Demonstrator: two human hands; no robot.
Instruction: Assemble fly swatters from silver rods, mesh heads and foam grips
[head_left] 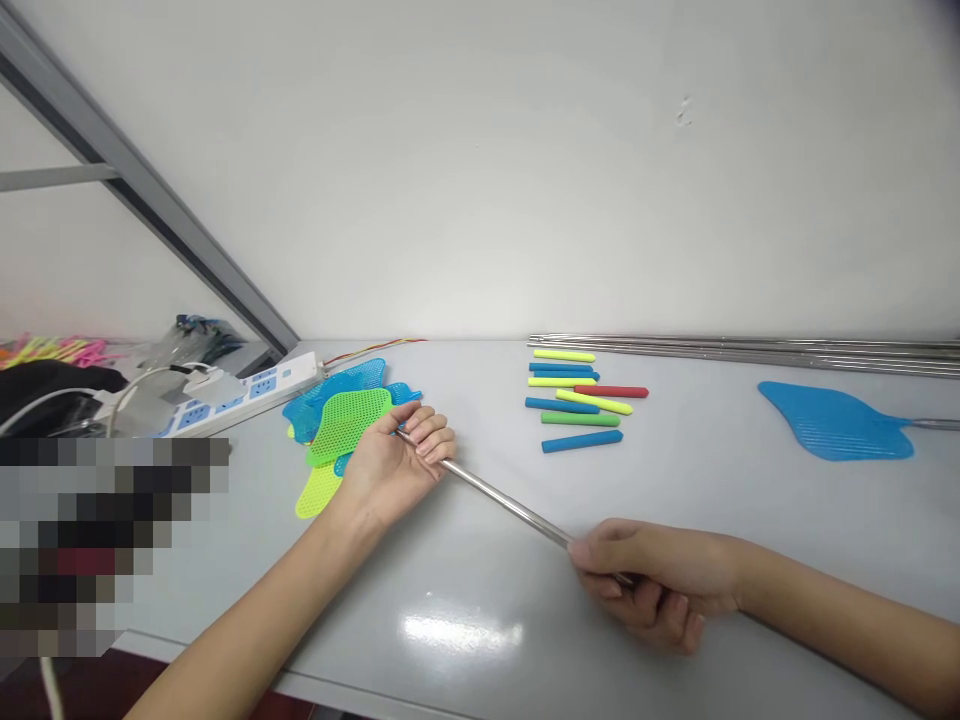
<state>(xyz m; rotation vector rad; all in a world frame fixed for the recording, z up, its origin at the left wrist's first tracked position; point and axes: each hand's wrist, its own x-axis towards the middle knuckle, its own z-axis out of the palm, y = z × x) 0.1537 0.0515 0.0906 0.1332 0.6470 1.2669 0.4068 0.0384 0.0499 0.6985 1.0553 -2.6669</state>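
A thin metal telescopic rod [517, 508] slants across the front of me, held at both ends above the grey table. My left hand [405, 450] has its fingers curled round the rod's far end. Around the other end my right hand [637, 580] is closed, thumb on top; the tip beneath those fingers is partly hidden. Right behind my left hand lies a pile of perforated fly swatter heads: a green swatter head [349, 425] on top, a blue swatter head [360, 378] and a yellow-green swatter head [319, 490] under it.
Several coloured plastic handles [581, 420] lie mid-table. A blue fly swatter [840, 425] with a metal shaft rests at the right. Along the wall lies a bundle of metal rods [750, 350]. A white power strip [255, 390] with plugs is at the left, by a grey metal frame [150, 190].
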